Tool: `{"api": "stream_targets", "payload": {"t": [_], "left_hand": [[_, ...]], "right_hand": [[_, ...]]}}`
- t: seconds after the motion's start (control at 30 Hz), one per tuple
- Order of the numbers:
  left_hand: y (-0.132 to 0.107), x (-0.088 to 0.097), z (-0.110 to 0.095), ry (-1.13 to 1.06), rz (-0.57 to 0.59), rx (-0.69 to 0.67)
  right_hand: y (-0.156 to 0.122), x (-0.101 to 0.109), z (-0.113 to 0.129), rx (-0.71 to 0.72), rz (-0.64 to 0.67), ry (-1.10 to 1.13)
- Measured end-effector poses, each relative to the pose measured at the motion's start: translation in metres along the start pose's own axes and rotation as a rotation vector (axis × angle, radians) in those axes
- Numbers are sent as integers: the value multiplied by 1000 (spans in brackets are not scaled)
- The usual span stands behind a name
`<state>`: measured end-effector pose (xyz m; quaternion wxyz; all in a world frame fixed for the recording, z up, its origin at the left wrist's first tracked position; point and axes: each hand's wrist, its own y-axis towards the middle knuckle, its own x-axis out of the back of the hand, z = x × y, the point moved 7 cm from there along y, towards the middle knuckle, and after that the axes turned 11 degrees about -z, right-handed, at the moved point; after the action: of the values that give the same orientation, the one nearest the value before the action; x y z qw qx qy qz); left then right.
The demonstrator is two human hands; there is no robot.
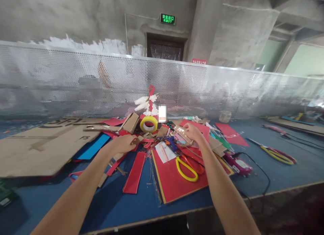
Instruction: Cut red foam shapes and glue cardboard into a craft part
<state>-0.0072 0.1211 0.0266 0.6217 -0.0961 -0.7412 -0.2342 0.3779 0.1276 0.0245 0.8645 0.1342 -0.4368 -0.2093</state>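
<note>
My left hand [123,144] reaches into a heap of scraps, its fingers closed at a small piece of brown cardboard [138,139]. My right hand [192,131] is closed on the edge of a shiny, tape-covered cardboard strip [182,133]. Between the hands lie a blue glue gun [171,143] and a roll of yellow tape [149,124] standing on its edge. Yellow-handled scissors [187,176] rest on a stack of red sheets [174,191], near a white paper scrap [165,152]. A folded red strip [134,172] lies nearer to me.
Large cardboard sheets [50,144] cover the left side, with a blue sheet [93,146] beneath. To the right are a magenta device [238,164] with a black cable, and red-and-yellow-handled scissors [278,154]. A perforated metal screen [113,79] closes off the back.
</note>
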Motion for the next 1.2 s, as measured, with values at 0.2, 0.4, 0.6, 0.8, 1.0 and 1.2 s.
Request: {"api": "stream_targets", "payload": {"t": [0.2, 0.4, 0.6, 0.8, 1.0, 1.2], "left_hand": [[7, 19, -28, -587, -174, 63], [8, 11, -62, -1210, -248, 176], [6, 16, -67, -1232, -341, 128], [2, 16, -71, -1266, -335, 50], [-1, 22, -76, -1234, -380, -63], [0, 22, -76, -1257, -346, -41]], "right_hand": [[-14, -8, 57, 70, 22, 340], [-68, -22, 154, 318, 39, 664], [-90, -29, 175, 409, 72, 610], [-86, -52, 163, 354, 347, 835], [-84, -54, 156, 223, 370, 863], [-91, -50, 163, 208, 404, 919]]}}
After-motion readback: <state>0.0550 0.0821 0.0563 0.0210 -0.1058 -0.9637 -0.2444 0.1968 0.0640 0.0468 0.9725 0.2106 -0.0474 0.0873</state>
